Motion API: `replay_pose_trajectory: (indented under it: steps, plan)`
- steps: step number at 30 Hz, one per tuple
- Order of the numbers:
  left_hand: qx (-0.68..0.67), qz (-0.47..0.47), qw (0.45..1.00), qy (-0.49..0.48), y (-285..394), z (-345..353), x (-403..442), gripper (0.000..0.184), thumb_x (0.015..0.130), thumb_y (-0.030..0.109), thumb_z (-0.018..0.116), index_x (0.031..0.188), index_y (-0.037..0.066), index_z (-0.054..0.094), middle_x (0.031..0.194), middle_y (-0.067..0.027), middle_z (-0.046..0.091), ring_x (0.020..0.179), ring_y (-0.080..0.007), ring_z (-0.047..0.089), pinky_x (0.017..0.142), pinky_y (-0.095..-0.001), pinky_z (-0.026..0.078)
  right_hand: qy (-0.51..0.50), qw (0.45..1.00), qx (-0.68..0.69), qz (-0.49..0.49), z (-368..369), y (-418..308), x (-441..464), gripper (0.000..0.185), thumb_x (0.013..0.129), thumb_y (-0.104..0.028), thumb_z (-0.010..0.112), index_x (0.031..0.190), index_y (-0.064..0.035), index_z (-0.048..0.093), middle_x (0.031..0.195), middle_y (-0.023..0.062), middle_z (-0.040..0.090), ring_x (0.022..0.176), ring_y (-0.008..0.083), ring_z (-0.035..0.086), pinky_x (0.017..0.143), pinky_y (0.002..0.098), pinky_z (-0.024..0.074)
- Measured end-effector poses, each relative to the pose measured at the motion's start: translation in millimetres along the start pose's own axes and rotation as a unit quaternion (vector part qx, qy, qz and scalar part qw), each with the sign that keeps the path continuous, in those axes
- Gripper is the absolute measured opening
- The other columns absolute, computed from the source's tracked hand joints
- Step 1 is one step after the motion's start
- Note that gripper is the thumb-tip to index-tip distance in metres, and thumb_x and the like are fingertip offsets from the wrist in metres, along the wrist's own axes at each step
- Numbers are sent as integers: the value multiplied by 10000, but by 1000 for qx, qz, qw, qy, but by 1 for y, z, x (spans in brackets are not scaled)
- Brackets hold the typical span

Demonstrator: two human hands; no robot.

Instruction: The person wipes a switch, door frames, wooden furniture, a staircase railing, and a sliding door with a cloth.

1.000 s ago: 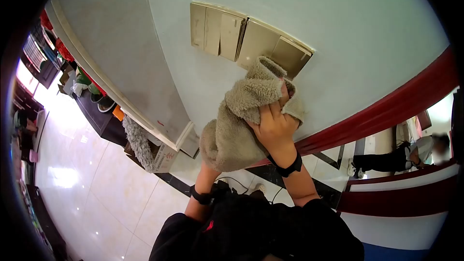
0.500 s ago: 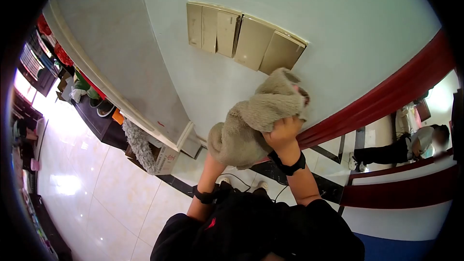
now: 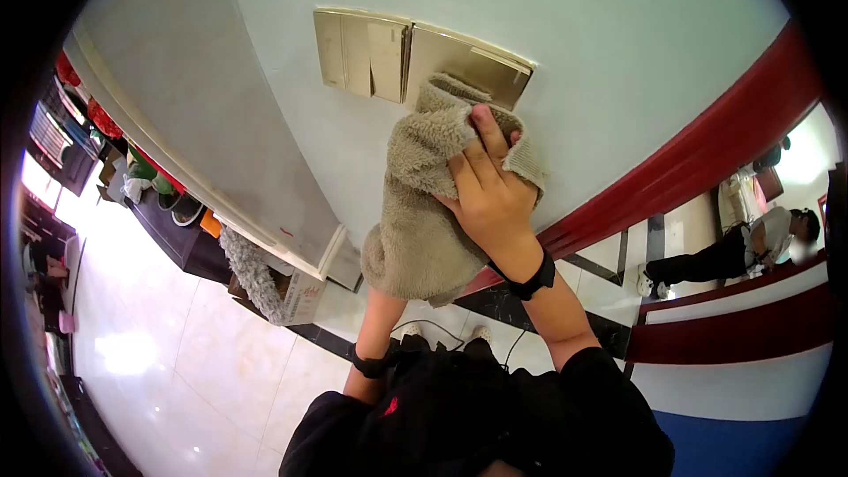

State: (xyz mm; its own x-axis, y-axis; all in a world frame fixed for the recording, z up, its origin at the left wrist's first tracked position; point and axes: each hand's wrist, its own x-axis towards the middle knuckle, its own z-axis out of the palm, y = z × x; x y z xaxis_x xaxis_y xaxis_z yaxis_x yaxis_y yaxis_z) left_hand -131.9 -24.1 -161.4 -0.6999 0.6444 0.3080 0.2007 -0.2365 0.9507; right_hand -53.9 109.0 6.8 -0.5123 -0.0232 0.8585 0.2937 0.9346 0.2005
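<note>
A thick grey-brown cloth (image 3: pixel 415 238) hangs bunched in front of the pale wall. Its upper end lies over the lower edge of the right-hand wall switch plate (image 3: pixel 473 57). My right hand (image 3: pixel 495 194) holds the cloth near its top, with the fingers lying along the folds and a fingertip poking up. The thumb is mostly hidden. My left forearm (image 3: pixel 380 322) reaches up behind the lower end of the cloth, which covers my left hand and its fingers. Beside the cloth is the left switch plate (image 3: pixel 358 53), uncovered.
Dark red trim (image 3: pixel 680 150) runs along the wall's right edge. Beyond it, a person (image 3: pixel 751 243) is in another room. At left, a dark cabinet (image 3: pixel 190 234) with potted plants stands behind the wall corner. A cardboard box (image 3: pixel 302 299) and a cable (image 3: pixel 442 329) are on the tiled floor (image 3: pixel 221 336).
My right hand has moved up and left, turning from a fist-like grip to extended fingers on the cloth. The cloth's top now overlaps the right switch plate.
</note>
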Motion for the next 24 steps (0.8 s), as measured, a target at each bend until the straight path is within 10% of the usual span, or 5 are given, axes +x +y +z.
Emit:
replay_pose_trajectory:
  steps: [12, 15, 18, 24]
  plan:
    - [-119, -214, 969, -11, 40, -21, -34, 489, 881, 188, 627, 1320, 32, 478, 1337, -116, 501, 1210, -217, 483, 1006, -357, 389, -26, 996, 76, 47, -4, -13, -75, 419, 717, -264, 708, 1055, -24, 647, 1268, 192, 542, 1288, 387, 428, 1051, 514, 318]
    - [-51, -96, 993, -41, 38, -20, -39, 498, 891, 203, 620, 1329, 24, 464, 1343, -122, 493, 1205, -234, 490, 1003, -360, 390, 66, 989, 117, 63, -12, -10, -114, 328, 783, -205, 648, 1037, 2, 641, 1233, 168, 580, 1231, 346, 500, 1136, 510, 144]
    - [-89, -74, 992, -46, 42, -14, -50, 477, 887, 191, 616, 1310, 18, 481, 1332, -127, 502, 1205, -244, 490, 1001, -364, 391, 40, 757, 446, 476, -10, -4, -180, 259, 907, -181, 567, 1051, 20, 645, 1184, 146, 614, 1147, 323, 563, 1084, 480, 282]
    - [-280, -117, 951, -62, 64, 1, -74, 436, 877, 166, 608, 1272, 6, 513, 1311, -138, 519, 1204, -264, 490, 997, -372, 393, 191, 870, 330, 313, -75, 36, -160, 270, 933, -188, 538, 1066, 28, 631, 1164, 146, 621, 1113, 305, 578, 1033, 447, 346]
